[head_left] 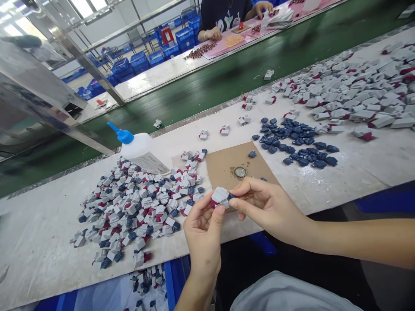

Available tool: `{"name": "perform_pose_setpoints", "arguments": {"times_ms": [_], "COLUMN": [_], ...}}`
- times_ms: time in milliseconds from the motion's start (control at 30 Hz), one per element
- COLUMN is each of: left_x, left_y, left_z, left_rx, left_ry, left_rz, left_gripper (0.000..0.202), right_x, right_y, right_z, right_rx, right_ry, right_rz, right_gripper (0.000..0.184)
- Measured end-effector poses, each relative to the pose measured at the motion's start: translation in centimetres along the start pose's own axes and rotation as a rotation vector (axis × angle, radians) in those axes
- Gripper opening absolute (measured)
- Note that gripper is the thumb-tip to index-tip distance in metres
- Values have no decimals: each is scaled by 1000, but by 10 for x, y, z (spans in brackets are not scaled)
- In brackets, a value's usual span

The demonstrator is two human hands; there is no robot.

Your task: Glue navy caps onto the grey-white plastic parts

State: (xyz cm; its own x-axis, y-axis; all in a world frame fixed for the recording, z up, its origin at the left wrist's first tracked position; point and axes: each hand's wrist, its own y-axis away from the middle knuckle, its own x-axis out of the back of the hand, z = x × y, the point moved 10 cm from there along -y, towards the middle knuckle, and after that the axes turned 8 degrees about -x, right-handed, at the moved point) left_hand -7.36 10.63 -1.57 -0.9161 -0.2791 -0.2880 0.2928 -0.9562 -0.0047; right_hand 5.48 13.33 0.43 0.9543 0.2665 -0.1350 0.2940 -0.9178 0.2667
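Observation:
My left hand [205, 224] pinches a small grey and dark red plastic part [220, 195] between thumb and fingers, above the near edge of a brown cardboard sheet [223, 162]. From the right, my right hand [259, 201] grips a small dark blue plastic piece [231, 197], which meets the side of the grey part; whether the two are joined I cannot tell. On the cardboard sits a small round cap [240, 172] with wet spots around it. A loose blue piece [252, 153] lies near the sheet's far edge.
A pile of grey, red and blue parts [139, 198] lies left, beside a white bottle with a blue nozzle [138, 144]. Blue pieces [292, 138] and a heap of grey-red parts [363, 86] lie right. Beyond runs a green conveyor belt [194, 95]; a person [227, 17] works across it.

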Motion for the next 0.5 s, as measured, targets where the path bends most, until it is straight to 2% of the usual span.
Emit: {"name": "perform_pose_setpoints", "arguments": {"times_ms": [133, 233, 300, 367, 433, 500], "left_x": [4, 10, 6, -2, -4, -1], "left_y": [2, -4, -11, -17, -21, -24], "left_z": [-17, -27, -32, -34, -30, -24], "left_rx": [49, 120, 196, 250, 246, 197], "left_ry": [42, 60, 41, -8, -69, -126], "left_rz": [77, 151, 102, 2, -57, -63], "left_gripper": [25, 29, 34, 44, 52, 51], "right_x": [1, 0, -1, -3, -2, 2], "right_y": [-5, -20, -34, -48, -58, -64], "right_z": [5, 8, 10, 10, 9, 4], "right_rx": [6, -50, -104, -148, -175, -168], "right_ry": [-25, 14, 74, 132, 159, 166], "right_rz": [6, -43, -108, -178, -216, -205], "right_gripper": [24, 26, 25, 26, 27, 27]}}
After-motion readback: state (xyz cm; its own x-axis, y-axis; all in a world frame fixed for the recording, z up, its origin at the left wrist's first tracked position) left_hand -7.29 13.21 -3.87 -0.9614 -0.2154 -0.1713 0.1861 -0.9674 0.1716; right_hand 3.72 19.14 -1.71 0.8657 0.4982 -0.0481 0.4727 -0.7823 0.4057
